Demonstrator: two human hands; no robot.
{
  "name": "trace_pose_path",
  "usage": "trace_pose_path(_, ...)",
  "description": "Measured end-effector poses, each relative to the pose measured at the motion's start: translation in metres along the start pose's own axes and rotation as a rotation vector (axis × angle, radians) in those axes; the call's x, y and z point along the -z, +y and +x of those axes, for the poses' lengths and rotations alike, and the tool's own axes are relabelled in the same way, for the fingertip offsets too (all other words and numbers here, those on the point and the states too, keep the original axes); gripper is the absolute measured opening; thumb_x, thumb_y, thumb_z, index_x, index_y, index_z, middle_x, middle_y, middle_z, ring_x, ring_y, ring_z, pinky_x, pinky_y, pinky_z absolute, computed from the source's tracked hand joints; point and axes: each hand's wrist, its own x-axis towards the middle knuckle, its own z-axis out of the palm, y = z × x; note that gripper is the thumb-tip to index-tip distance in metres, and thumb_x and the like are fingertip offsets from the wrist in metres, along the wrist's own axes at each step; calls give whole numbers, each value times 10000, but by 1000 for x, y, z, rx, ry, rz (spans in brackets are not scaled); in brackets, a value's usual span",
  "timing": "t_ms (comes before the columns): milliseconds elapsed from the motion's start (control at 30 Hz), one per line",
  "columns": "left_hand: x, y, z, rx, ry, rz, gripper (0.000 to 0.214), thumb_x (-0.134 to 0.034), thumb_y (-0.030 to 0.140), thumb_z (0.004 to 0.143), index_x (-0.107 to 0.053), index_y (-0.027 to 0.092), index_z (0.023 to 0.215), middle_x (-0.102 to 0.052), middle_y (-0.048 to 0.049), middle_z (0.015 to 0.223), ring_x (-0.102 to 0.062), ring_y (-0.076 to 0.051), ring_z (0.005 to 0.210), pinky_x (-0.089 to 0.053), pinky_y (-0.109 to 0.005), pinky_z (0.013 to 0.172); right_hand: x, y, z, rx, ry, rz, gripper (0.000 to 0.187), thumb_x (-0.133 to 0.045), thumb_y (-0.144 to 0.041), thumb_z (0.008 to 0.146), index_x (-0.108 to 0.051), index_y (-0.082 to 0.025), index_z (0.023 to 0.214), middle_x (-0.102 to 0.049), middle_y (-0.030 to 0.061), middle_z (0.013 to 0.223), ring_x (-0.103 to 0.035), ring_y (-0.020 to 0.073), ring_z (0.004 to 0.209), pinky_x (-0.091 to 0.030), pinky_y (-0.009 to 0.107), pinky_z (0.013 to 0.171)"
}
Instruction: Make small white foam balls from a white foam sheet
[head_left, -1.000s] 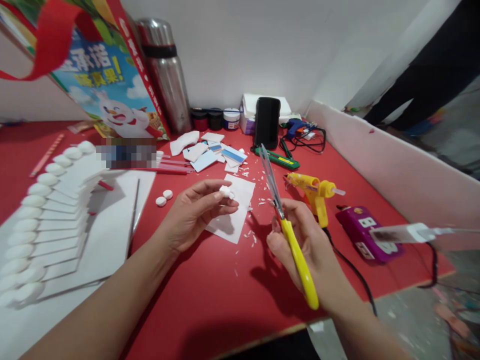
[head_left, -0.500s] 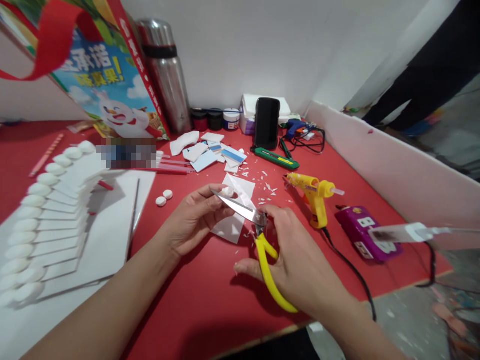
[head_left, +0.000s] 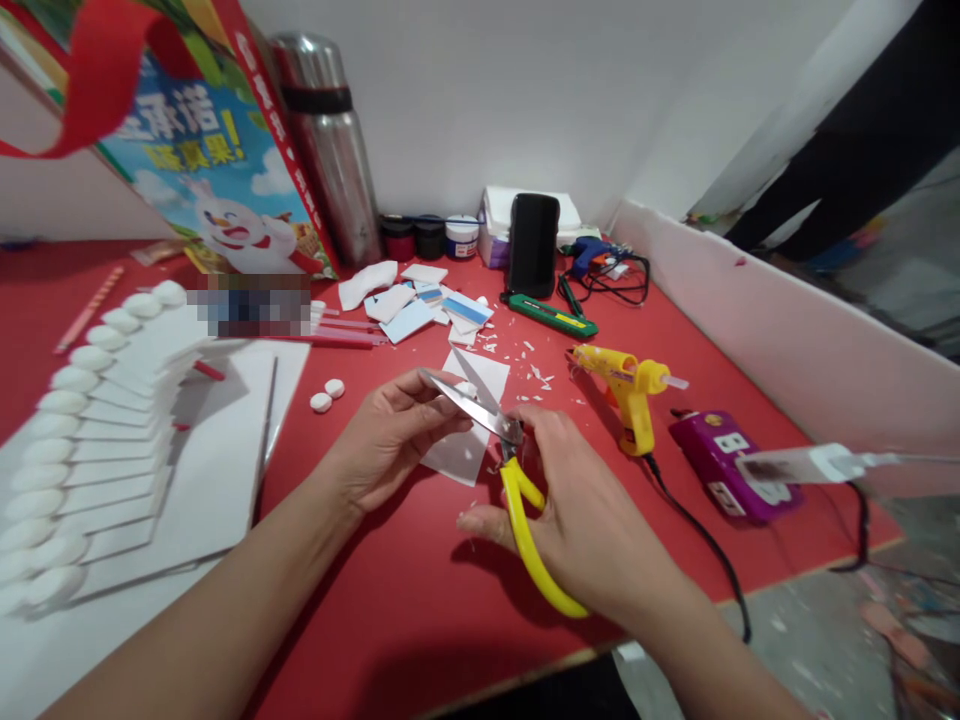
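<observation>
My left hand (head_left: 390,435) pinches a small white piece (head_left: 468,388), mostly hidden behind a blade and the fingertips. My right hand (head_left: 581,505) grips yellow-handled scissors (head_left: 525,525), its thumb stretched out beside the handle. The scissor blades stand apart, pointing left, with the white piece between or just behind them; I cannot tell which. Beneath both hands lies a white sheet of paper (head_left: 461,455) on the red tabletop (head_left: 397,600). Two small white discs (head_left: 328,396) rest left of my left hand.
At left, a curved white stepped model (head_left: 124,430) edged with rounded discs stands on a white board. White scraps (head_left: 409,315), a green utility knife (head_left: 551,315) and a phone (head_left: 533,245) are behind. A yellow glue gun (head_left: 630,390) and a purple box (head_left: 724,465) lie right, cord trailing forward.
The scissors and my right hand have shifted slightly left, and the blades have spread wider. The white piece is now more covered by the blade. My left hand has hardly moved.
</observation>
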Motion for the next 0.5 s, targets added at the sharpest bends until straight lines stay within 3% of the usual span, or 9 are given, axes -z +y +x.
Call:
trace_pose_path(333,0,-2,-1,-51,35,31,123,-831,120,729,-759,122,830,-769,-47,837,-709,-126,757,-589,-227,768,-2,-2,1,24,21,-99,555,-664,-580,826,-549,-177,1190,-645,122,1008,-672,285,809,-528,399,694)
trace_pose_path(500,-1,-3,0,-45,32,12,135,-836,120,716,-753,119,822,-761,-41,805,-704,-120,725,-587,-219,751,-9,-3,0,35,76,-99,509,-636,-597,846,-587,-166,1111,-684,161,1003,-698,303,806,-533,388,657)
